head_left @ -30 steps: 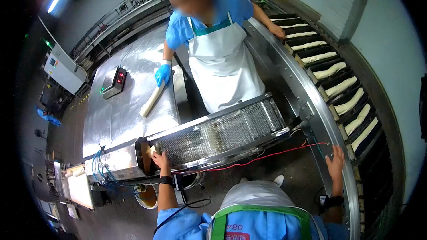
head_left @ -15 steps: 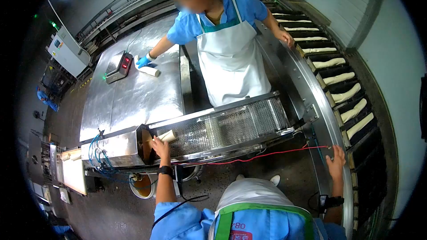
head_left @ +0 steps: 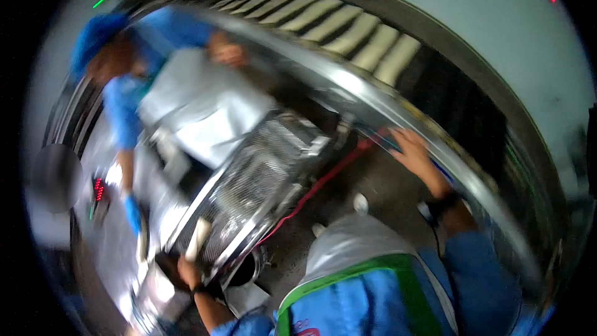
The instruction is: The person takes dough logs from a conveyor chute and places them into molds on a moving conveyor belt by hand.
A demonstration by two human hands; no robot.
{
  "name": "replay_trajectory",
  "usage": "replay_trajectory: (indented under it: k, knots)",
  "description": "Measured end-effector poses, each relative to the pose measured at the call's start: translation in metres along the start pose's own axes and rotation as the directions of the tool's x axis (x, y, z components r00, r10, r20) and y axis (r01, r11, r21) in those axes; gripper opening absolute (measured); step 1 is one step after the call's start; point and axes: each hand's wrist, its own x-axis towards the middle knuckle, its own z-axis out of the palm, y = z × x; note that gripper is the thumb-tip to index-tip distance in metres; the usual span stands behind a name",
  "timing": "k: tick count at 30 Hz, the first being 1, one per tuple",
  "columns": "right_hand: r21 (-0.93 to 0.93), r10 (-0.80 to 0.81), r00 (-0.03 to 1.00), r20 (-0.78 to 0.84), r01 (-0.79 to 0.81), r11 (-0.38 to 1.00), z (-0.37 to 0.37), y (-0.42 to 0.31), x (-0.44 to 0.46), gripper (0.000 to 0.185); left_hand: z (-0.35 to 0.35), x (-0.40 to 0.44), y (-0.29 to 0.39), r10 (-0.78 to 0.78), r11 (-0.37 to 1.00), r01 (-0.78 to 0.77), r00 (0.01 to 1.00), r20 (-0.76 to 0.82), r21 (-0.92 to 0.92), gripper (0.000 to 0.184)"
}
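Observation:
At the outlet end of a mesh conveyor point(head_left: 249, 180), my left hand point(head_left: 188, 272) is closed around the lower end of a pale dough roll point(head_left: 199, 238). Motion blur softens its fingers, and the roll sticks out beyond them over the mesh. My right hand point(head_left: 413, 151) is open, fingers apart, beside the long metal rail point(head_left: 348, 81) and near the end of a red cord point(head_left: 323, 180). Nothing shows in it.
A co-worker in a white apron point(head_left: 193, 106) stands across the conveyor, one blue-gloved hand point(head_left: 132, 214) by another dough roll point(head_left: 143, 242) on the metal table point(head_left: 109, 261). Beyond the rail, several dough strips point(head_left: 354, 31) lie in dark trays. A scale display point(head_left: 98, 190) glows red.
My view has swung to the right, so the scene appears turned and smeared. The dough roll remains at my left hand. The co-worker's gloved hand is still by the other roll.

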Motion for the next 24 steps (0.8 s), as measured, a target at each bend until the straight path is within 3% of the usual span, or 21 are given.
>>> replay_trajectory:
  k: [1,2,3,4,5,6,7,8,9,10,12,15,16,17,18,22,23,24]
  knots:
    - [-0.023,0.077,0.995,0.057,-0.076,0.997,-0.017,-0.008,-0.011,0.051,0.0,0.005,-0.004,-0.192,0.981,0.196,0.966,0.171,-0.003,0.032]
    - [-0.059,0.169,0.977,0.128,-0.162,0.985,-0.018,-0.006,-0.019,0.051,0.027,0.001,-0.033,-0.095,0.973,0.096,0.995,-0.017,0.208,0.036]
    - [-0.031,0.193,0.972,0.131,-0.191,0.981,-0.019,0.005,-0.033,0.051,0.037,0.006,-0.056,0.014,0.922,-0.058,0.993,0.115,0.383,0.041]
    - [0.009,0.175,0.974,0.142,-0.179,0.984,-0.021,0.018,-0.049,0.05,-0.002,0.002,0.01,-0.29,0.82,0.139,0.937,0.194,0.555,0.045]
    - [0.004,0.212,0.968,0.135,-0.214,0.977,-0.024,0.032,-0.072,0.05,-0.039,-0.01,0.061,-0.047,0.714,-0.146,0.966,0.255,0.685,0.037]
    - [-0.007,0.243,0.965,0.1,-0.244,0.97,-0.025,0.046,-0.092,0.05,-0.045,-0.018,0.075,0.027,0.643,-0.235,0.958,0.284,0.729,0.025]
    - [-0.016,0.258,0.96,0.112,-0.258,0.966,-0.007,0.04,-0.054,0.051,-0.052,0.022,0.073,0.018,0.628,-0.258,0.948,0.318,0.735,0.025]
    - [-0.009,0.272,0.956,0.111,-0.273,0.962,-0.01,0.055,-0.059,0.051,-0.066,0.027,0.088,-0.025,0.882,-0.12,0.954,0.299,0.456,0.016]
    - [-0.039,0.316,0.943,0.104,-0.314,0.949,-0.015,0.062,-0.063,0.051,-0.082,0.033,0.096,-0.075,0.994,0.046,0.948,0.31,0.102,0.017]
    - [-0.063,0.354,0.93,0.099,-0.349,0.935,-0.015,0.072,-0.067,0.051,-0.099,0.04,0.121,-0.138,0.941,0.238,0.92,0.366,-0.243,0.023]
    - [-0.045,0.364,0.93,0.045,-0.362,0.931,-0.018,0.097,-0.079,0.051,-0.135,0.044,0.187,-0.151,0.63,0.452,0.869,0.472,-0.631,0.039]
    - [-0.019,0.434,0.901,0.002,-0.434,0.901,-0.032,0.11,-0.079,0.047,-0.174,0.053,0.294,-0.005,0.315,0.519,0.838,0.545,-0.795,0.066]
    - [-0.01,0.431,0.902,-0.001,-0.431,0.902,-0.033,0.121,-0.081,0.047,-0.109,0.099,0.212,0.066,0.408,0.356,0.907,0.416,-0.841,0.053]
    - [0.006,0.436,0.899,-0.034,-0.436,0.9,-0.034,0.135,-0.087,0.047,-0.142,0.094,0.316,0.059,0.459,0.374,0.892,0.447,-0.806,0.055]
    - [0.015,0.445,0.893,-0.067,-0.445,0.895,-0.037,0.145,-0.091,0.046,-0.131,0.1,0.339,0.168,0.38,0.301,0.907,0.386,-0.874,0.054]
    - [0.033,0.494,0.867,-0.063,-0.493,0.869,-0.051,0.167,-0.101,0.047,-0.139,0.13,0.499,0.456,0.284,0.171,0.842,0.29,-0.943,0.05]
    - [0.048,0.51,0.859,-0.043,-0.508,0.86,-0.053,0.173,-0.104,0.047,-0.152,0.121,0.556,0.416,0.323,0.114,0.875,0.25,-0.939,0.071]
    - [0.048,0.507,0.861,-0.037,-0.505,0.862,-0.056,0.178,-0.107,0.047,-0.138,0.132,0.577,0.426,0.256,0.174,0.863,0.272,-0.951,0.069]
